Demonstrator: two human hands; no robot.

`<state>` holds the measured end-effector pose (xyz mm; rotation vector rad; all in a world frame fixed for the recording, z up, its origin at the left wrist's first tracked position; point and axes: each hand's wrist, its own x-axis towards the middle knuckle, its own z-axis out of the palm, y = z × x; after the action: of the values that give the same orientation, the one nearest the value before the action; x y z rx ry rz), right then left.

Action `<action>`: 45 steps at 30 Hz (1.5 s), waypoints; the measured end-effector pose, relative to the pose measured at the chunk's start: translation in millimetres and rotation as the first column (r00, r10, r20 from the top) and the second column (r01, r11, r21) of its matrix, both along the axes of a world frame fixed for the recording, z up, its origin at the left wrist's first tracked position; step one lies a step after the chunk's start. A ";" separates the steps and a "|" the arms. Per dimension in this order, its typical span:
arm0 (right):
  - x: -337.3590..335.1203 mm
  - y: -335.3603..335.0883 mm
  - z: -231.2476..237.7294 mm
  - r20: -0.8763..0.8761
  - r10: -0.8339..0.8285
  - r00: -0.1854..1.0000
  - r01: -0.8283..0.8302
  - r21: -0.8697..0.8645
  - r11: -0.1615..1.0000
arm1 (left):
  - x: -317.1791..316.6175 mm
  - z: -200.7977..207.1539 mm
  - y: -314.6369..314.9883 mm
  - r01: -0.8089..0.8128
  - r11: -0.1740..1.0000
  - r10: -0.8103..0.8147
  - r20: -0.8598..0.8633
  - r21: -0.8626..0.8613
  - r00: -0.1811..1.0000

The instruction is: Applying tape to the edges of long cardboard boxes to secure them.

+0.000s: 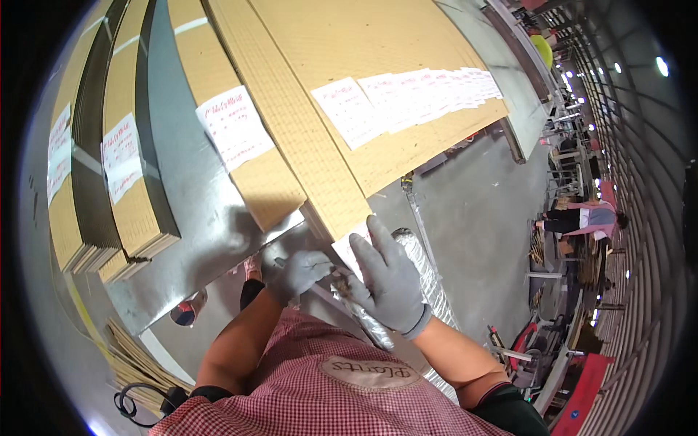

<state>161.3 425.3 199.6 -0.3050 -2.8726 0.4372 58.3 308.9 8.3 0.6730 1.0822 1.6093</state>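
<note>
My right hand [392, 280], in a grey glove, has its fingers stretched and apart against a white paper label [349, 254] at the near end of a long strip-shaped cardboard stack [305, 131]. Its fingers partly cover that label. Just to the left, my left hand [298, 275], gloved in grey too, is closed with its fingertips together near the right thumb. What those fingers hold, if anything, cannot be made out. Overlapping white labels [414, 98] run in a row across the wide cardboard sheet [363, 43] beyond my right hand.
Left of the strip stack, a narrower labelled cardboard stack [269, 174] and two more bundles [134, 196] lie on a metal table [203, 211]. Foil-like wrapped tubing [418, 261] stands below my right hand. Another person [585, 219] is far off on the right.
</note>
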 end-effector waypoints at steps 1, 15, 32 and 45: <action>0.2 0.8 -0.9 -0.003 -0.007 1.000 0.007 -0.006 1.000 | -0.6 -12.3 1.4 0.009 1.000 -0.009 -0.007 0.013 1.000; -0.2 1.2 3.7 0.020 -0.024 0.999 0.025 -0.034 0.999 | 19.4 6.3 15.4 -0.227 0.961 0.212 -0.104 -0.158 0.972; 14.6 16.3 -18.4 -0.260 -0.099 0.961 -0.039 -0.478 0.878 | -64.1 225.6 17.9 0.472 0.803 -0.546 -0.768 -0.364 0.337; 5.6 71.8 81.8 0.218 0.207 0.954 -0.109 -0.391 0.914 | -59.5 159.7 58.9 0.302 0.920 0.109 -0.904 0.249 0.412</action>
<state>166.9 497.1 281.4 -0.1980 -3.0590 1.0592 -1.2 367.8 168.0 2.0385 1.4335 1.2901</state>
